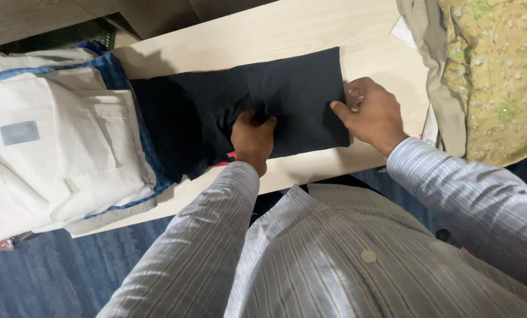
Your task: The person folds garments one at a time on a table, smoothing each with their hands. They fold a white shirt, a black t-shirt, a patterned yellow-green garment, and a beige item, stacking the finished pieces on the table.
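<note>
A dark navy folded garment lies flat across the pale wooden table. My left hand is bunched on the middle of the cloth near its front edge, pinching a fold. My right hand rests on the garment's right edge, thumb on the cloth and fingers curled over the border. A sliver of red shows under the cloth by my left wrist. Both arms wear striped grey-blue shirt sleeves.
A stack of folded white garments with blue trim sits at the table's left end. A beige cloth and a yellow-green patterned fabric lie at the right. Blue carpet lies below the table's near edge.
</note>
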Demonstrator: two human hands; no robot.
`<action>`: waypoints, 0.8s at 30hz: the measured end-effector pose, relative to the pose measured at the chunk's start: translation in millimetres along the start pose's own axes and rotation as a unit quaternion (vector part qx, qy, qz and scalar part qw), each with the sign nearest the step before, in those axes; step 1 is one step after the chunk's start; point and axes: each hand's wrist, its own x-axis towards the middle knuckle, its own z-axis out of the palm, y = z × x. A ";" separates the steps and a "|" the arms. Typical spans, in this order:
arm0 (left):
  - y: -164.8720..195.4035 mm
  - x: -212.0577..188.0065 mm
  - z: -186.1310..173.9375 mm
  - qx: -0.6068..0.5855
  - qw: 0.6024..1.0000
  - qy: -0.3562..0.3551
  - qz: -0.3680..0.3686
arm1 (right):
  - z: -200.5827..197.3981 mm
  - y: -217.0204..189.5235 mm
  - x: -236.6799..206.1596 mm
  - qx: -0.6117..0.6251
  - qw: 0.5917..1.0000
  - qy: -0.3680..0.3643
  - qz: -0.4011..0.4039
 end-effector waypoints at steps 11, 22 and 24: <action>0.4 -15.5 -1.7 0.043 0.973 0.171 0.147 | 29.7 39.0 11.6 0.293 0.942 -0.129 0.099; -40.8 -2.5 -29.9 0.185 0.906 0.295 0.242 | -25.0 129.2 30.0 0.219 0.970 0.026 0.106; -49.1 2.1 -33.3 0.192 0.912 0.249 0.264 | -33.0 127.5 31.8 0.221 0.972 0.015 0.082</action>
